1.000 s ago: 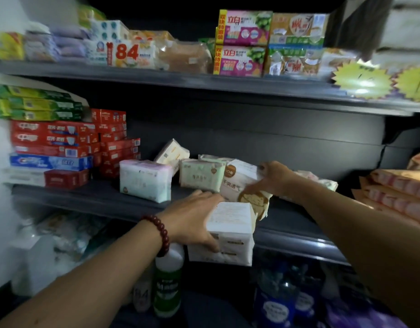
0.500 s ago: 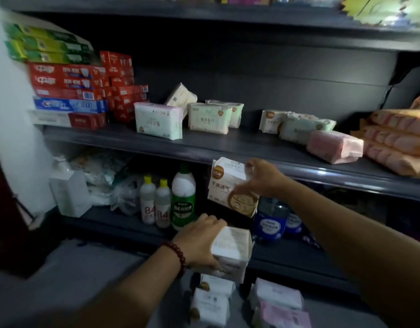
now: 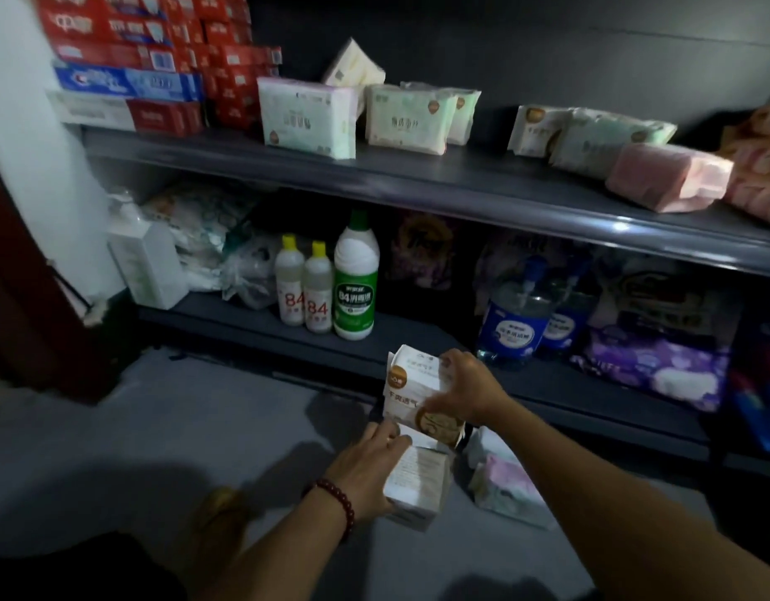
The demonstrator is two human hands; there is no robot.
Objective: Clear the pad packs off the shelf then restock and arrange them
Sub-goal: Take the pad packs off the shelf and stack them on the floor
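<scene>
My left hand grips a white pad pack low over the grey floor. Just above it, my right hand holds a white and brown pad pack by its right side. Several pad packs lie on the floor to the right, among them a pink and green one. On the dark middle shelf stand several more packs: a pale green one, another green one, a cream one and a pink one.
Red and blue toothpaste boxes are stacked at the shelf's left end. The bottom shelf carries bleach bottles, blue pump bottles and purple bags. A white wall closes the left side. Orange packs sit far right.
Both hands have come down from the middle shelf to just above the floor, each carrying its pad pack. My view has tilted downward with them.
</scene>
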